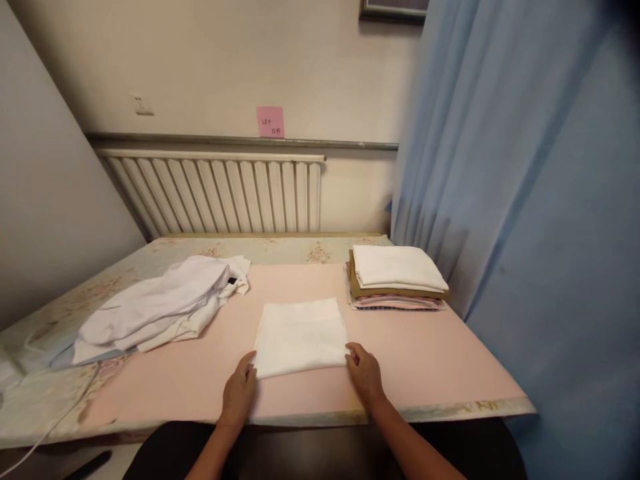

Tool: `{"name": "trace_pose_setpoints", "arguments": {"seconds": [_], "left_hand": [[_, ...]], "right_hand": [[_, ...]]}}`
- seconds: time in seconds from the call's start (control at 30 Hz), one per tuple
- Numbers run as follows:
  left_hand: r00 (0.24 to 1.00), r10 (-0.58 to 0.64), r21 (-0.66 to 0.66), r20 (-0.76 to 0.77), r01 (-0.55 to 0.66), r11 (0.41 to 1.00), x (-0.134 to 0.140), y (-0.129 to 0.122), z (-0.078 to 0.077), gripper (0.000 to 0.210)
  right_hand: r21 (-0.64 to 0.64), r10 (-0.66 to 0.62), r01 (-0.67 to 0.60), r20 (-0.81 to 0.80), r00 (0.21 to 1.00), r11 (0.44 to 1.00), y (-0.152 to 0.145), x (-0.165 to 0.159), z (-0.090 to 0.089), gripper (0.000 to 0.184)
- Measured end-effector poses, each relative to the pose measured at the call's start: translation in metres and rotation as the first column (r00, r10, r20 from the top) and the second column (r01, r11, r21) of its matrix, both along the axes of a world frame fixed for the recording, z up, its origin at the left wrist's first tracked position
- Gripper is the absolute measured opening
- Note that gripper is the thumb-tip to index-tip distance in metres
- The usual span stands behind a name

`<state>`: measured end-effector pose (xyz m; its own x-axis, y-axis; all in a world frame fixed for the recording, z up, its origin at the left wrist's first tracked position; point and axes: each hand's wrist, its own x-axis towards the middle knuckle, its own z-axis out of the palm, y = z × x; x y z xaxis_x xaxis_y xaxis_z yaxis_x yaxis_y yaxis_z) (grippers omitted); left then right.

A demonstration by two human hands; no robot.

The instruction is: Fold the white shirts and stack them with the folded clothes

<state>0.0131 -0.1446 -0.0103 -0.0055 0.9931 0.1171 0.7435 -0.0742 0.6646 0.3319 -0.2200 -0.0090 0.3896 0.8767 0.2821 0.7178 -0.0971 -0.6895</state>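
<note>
A white cloth (301, 337), folded into a rough rectangle, lies on the pink cover (200, 393) in the middle of the table. At its near left corner, my left hand (239, 390) pinches the edge between thumb and fingers. My right hand (365, 373) grips the right edge near the front in the same way. Behind and to the right sits a neat stack of folded fabrics (397, 280), with a white piece on top and brown, pink and dark patterned layers below. A loose heap of white garments (160, 307) spreads out on the left.
A floral tablecloth (317, 252) shows around the pink cover. Along the right side hangs a blue curtain (545, 220), close to the table edge. A white radiator (220, 193) stands against the back wall. A pale cord (60, 423) crosses the front left corner.
</note>
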Motion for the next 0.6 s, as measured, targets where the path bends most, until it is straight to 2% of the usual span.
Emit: {"name": "trace_pose_setpoints", "arguments": {"seconds": [0.1,0.2,0.3,0.37,0.47,0.6], "left_hand": [[0.997,0.029,-0.023,-0.071,-0.031,0.999,-0.002,-0.005,0.005,0.043],[0.971,0.082,0.146,-0.223,-0.050,0.988,0.007,-0.009,0.016,0.043],[0.938,0.046,0.370,-0.342,0.090,0.925,0.034,-0.009,0.028,0.040],[0.925,-0.032,0.417,-0.379,0.202,0.886,0.060,-0.004,0.032,0.040],[0.895,-0.138,0.403,-0.423,0.323,0.857,0.102,0.007,0.031,0.043],[0.838,-0.202,0.299,-0.507,0.391,0.870,0.135,0.020,0.019,0.043]], "right_hand": [[0.010,-0.001,0.001,-0.001,1.000,1.000,-0.003,-0.002,-0.001,0.030],[0.003,-0.011,0.011,-0.012,1.000,1.000,-0.005,-0.003,-0.001,0.030],[-0.003,-0.022,0.022,-0.014,1.000,1.000,-0.005,-0.004,-0.001,0.030],[-0.007,-0.034,0.034,-0.002,0.999,0.999,-0.004,-0.004,-0.001,0.029],[-0.017,-0.045,0.045,0.019,0.999,0.999,-0.004,-0.005,-0.001,0.029],[-0.009,-0.042,0.042,0.019,0.999,0.999,-0.005,-0.005,0.000,0.028]]}}
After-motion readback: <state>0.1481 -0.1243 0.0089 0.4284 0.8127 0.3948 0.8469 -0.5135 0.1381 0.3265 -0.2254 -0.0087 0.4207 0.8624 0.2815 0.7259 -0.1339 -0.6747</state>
